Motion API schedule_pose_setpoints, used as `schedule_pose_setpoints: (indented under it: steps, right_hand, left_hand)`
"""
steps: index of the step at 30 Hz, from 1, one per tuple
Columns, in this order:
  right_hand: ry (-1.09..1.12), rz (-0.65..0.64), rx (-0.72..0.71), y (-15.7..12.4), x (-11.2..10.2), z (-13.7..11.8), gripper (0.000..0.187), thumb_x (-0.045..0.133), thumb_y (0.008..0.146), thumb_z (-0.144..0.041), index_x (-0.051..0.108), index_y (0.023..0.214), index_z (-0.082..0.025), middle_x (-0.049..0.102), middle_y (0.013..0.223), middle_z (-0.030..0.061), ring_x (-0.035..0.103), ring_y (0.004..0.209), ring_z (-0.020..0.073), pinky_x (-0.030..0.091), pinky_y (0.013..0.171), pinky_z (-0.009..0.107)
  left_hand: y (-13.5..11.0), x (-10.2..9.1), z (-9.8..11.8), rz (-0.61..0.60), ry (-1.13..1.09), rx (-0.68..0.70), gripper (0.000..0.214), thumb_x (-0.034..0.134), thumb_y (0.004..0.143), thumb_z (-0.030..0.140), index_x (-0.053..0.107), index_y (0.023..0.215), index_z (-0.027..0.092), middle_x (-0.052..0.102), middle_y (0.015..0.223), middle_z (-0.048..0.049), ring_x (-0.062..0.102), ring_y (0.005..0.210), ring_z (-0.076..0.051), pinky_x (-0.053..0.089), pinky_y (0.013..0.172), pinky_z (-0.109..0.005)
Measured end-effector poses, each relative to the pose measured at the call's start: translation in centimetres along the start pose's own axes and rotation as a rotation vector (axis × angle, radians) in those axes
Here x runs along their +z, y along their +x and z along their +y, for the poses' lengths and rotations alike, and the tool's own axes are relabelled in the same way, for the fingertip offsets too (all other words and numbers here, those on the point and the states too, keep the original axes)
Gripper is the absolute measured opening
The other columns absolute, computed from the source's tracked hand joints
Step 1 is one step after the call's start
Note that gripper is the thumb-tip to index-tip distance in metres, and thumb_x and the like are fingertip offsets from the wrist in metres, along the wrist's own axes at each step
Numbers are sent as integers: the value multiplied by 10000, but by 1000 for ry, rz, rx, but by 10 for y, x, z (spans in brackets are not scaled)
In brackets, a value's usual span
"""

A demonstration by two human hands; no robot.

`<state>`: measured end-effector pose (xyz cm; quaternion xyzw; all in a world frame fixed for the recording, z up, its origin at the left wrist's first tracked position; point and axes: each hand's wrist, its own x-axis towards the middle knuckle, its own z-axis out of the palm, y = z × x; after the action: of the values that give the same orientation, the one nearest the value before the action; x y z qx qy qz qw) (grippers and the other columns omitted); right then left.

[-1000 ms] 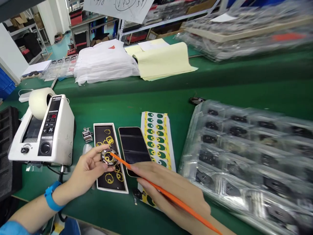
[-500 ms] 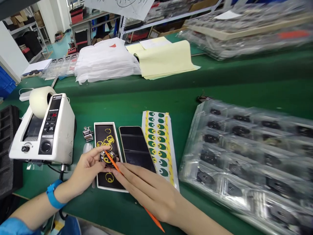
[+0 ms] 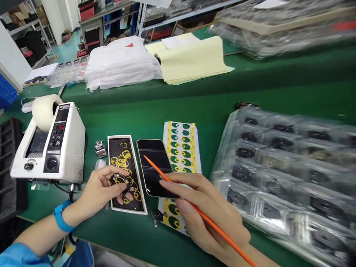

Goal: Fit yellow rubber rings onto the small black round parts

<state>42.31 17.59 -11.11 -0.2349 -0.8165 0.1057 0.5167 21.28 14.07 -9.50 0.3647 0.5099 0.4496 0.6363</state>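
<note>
In the head view my left hand (image 3: 97,191) pinches a round black part (image 3: 120,181) with a yellow ring-shaped piece on its face. It is held over the lower left of a white-rimmed shallow box (image 3: 144,204), where thin yellow rings lie on a black bottom. My right hand (image 3: 208,215) grips a thin orange pointed stick (image 3: 219,231) like a pen. The stick's tip is above a dark smartphone (image 3: 151,150), apart from the round part. Beneath that hand runs a sheet of green-and-yellow stickers (image 3: 182,129), partly hidden. A small black part (image 3: 157,215) lies beside the sheet.
A white tape dispenser (image 3: 72,148) stands at left, with a metal tally counter (image 3: 100,149) near it. Clear plastic trays of black parts (image 3: 267,178) fill the right side. White sheets (image 3: 119,66) and yellow paper (image 3: 194,63) are stacked at the back.
My right hand has drawn the stick away from the round part, to the right over the phone. My left hand has tilted the part. The lower stickers and small black part are now visible.
</note>
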Motion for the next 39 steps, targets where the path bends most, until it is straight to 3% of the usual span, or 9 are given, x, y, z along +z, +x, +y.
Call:
schedule_pose_setpoints:
  steps: [3, 6, 11, 23, 27, 31, 35, 37, 39]
  right_hand:
    - [-56, -72, -5, -2, 1, 2, 268, 379, 985, -113, 620, 1094, -154, 569, 946, 107, 595, 828, 205, 527, 639, 321]
    - [-113, -35, -48, -1, 5, 4, 271, 348, 1012, -171, 615, 967, -176, 565, 914, 96, 603, 823, 206, 544, 693, 343]
    - [2, -56, -48, 3, 14, 8, 291, 291, 1046, -211, 543, 902, -189, 593, 787, 48, 620, 727, 167, 547, 869, 402]
    - [58, -62, -83, 1, 19, 7, 274, 295, 1044, -206, 537, 919, -179, 530, 689, 26, 550, 610, 156, 573, 717, 356]
    - [17, -96, -84, -1, 20, 3, 284, 279, 1052, -204, 538, 945, -161, 520, 669, 30, 521, 595, 157, 462, 504, 278]
    - [-50, -79, -79, 2, 13, -2, 309, 274, 1052, -216, 552, 924, -169, 531, 737, 51, 512, 633, 161, 442, 527, 292]
    - [-37, -6, 96, 3, 1, 0, 411, 254, 1059, -320, 603, 880, -199, 487, 708, 38, 499, 618, 168, 410, 521, 312]
    - [136, 23, 234, 2, -2, 2, 447, 239, 1063, -368, 643, 947, -219, 513, 671, 26, 497, 572, 161, 399, 487, 302]
    - [337, 20, 326, 1, -1, 3, 432, 256, 1065, -390, 661, 1053, -241, 587, 683, 22, 543, 575, 157, 436, 473, 281]
  left_hand:
    - [-1, 0, -1, -5, 85, -19, 247, 736, 735, 239, 615, 926, 140, 629, 556, 14, 551, 413, -81, 404, 383, -146]
    - [-2, 1, -1, -16, 117, -20, 205, 707, 743, 236, 598, 891, 144, 595, 530, 31, 519, 389, -70, 358, 365, -138]
    - [-4, 5, 1, -33, 86, 46, 220, 716, 744, 256, 607, 898, 142, 614, 664, 0, 649, 516, -124, 447, 414, -161]
    - [-3, 3, 0, 0, 139, 99, 141, 671, 716, 214, 608, 822, 144, 591, 584, 14, 618, 472, -115, 406, 382, -153]
    - [-4, 3, 0, 39, 189, 96, 137, 639, 745, 210, 623, 862, 141, 604, 531, 16, 521, 381, -71, 359, 356, -140]
    - [-3, 6, 1, 48, 146, 111, 176, 661, 744, 208, 644, 905, 140, 649, 617, -1, 583, 434, -82, 414, 386, -139]
    - [-1, 7, -1, 80, 54, 124, 291, 687, 713, 166, 650, 1001, 157, 699, 998, -72, 713, 648, -141, 547, 518, -189]
    - [0, 6, -2, 77, 41, 109, 354, 694, 700, 140, 641, 1049, 165, 678, 1132, -90, 722, 688, -141, 579, 591, -213]
    - [1, 5, -3, 73, 39, 100, 394, 698, 684, 115, 633, 1068, 167, 688, 1109, -80, 726, 726, -144, 590, 654, -223]
